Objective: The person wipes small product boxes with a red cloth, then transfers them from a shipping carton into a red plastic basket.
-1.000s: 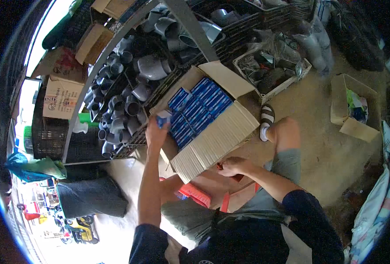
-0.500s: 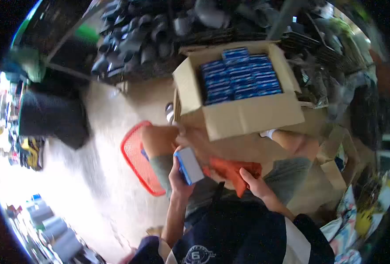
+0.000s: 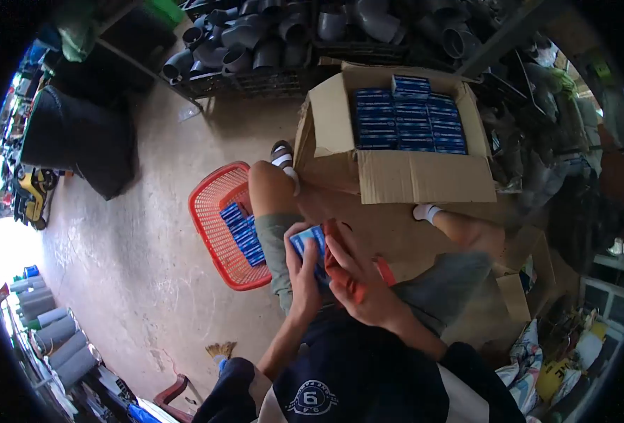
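Above my lap, my left hand (image 3: 303, 282) is closed around a small blue box (image 3: 310, 238), thumb across its face. An orange-red cloth (image 3: 336, 264) is bunched in my right hand (image 3: 368, 285), which presses it against the right side of that box. Part of the box is hidden by the fingers and cloth. Beside my left knee, a red plastic basket (image 3: 209, 248) holds several similar blue boxes (image 3: 241, 233). In front of me stands an open cardboard carton (image 3: 424, 178) with stacked blue boxes (image 3: 407, 120) inside.
Grey pipe elbows (image 3: 266, 53) fill black crates at the back. A dark covered object (image 3: 79, 137) stands to the left. Grey pipes (image 3: 62, 345) lie at lower left, near a brush (image 3: 220, 350). A smaller open carton (image 3: 515, 299) and sacks (image 3: 527, 359) are on the right.
The hands have come together: the cloth, held apart on the right before, is now against the box. The box has been turned from its pale side to a blue printed face. The view has shifted.
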Available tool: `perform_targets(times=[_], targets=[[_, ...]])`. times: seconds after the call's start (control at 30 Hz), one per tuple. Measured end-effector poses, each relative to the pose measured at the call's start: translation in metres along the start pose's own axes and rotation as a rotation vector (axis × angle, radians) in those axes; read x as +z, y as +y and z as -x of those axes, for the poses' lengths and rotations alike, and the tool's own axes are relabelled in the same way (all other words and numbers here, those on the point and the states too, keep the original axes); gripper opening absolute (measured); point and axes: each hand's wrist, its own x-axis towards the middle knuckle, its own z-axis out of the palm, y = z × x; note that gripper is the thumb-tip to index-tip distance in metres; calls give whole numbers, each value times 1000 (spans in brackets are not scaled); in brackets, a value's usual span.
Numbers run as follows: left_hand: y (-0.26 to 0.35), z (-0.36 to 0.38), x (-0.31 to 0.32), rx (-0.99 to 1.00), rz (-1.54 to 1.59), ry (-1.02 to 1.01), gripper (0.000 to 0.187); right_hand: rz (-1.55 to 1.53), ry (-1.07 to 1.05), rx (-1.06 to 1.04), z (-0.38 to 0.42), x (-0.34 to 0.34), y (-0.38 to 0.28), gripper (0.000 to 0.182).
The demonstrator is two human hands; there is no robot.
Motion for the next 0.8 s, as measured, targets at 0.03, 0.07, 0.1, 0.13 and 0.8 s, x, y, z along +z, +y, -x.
perform_targets(times=[0.03, 0.07, 0.1, 0.13, 0.8], targets=[[3, 3, 3, 15, 9, 8, 35, -100, 1, 17, -3, -6, 0, 67], [7, 6, 6, 29, 17, 18, 35, -94, 27, 16, 0, -4, 0, 66], [20, 4, 7, 27, -4, -43, 36, -87, 50, 14, 3, 1, 0, 65], [23, 3, 6, 20, -2, -68, 36, -78, 68, 8, 4, 3, 0, 63], [21, 36, 44, 152, -367, -86, 33, -409, 189, -16, 15, -34, -6, 65]])
